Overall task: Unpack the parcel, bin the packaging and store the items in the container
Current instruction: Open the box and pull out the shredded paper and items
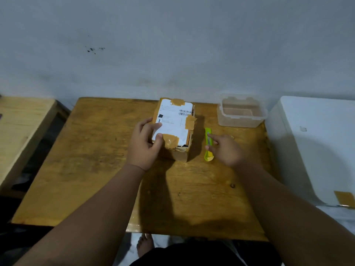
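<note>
We are steadying the parcel (175, 127) with our left hand (145, 145), which is resting against its near left corner: the thumb is pressing on the brown tape at the front edge of the white shipping label (173, 120), and the fingers are curling over the left side of the box. The hand is clasping the parcel rather than lifting it; the box is sitting flat on the wooden table (92, 169), toward the far middle of the top, still taped shut with brown strips over the label's corners.

Our right hand (225, 149) is lying just to the right of the parcel, apart from it, and is reaching onto the yellow-green utility knife (208, 144). The index finger is stretched out along the knife's upper half and touching it, while the other fingers are loosely bent; they are not wrapped around the handle, so the hand is open on the knife, not gripping it. The knife is lying flat on the table, lengthwise away from us, between the parcel and our right hand.

The clear plastic container (242, 111) is standing lidless at the far right corner of the table, beyond the knife and well apart from both hands. A white box (315, 143) is sitting beside the table on the right.
</note>
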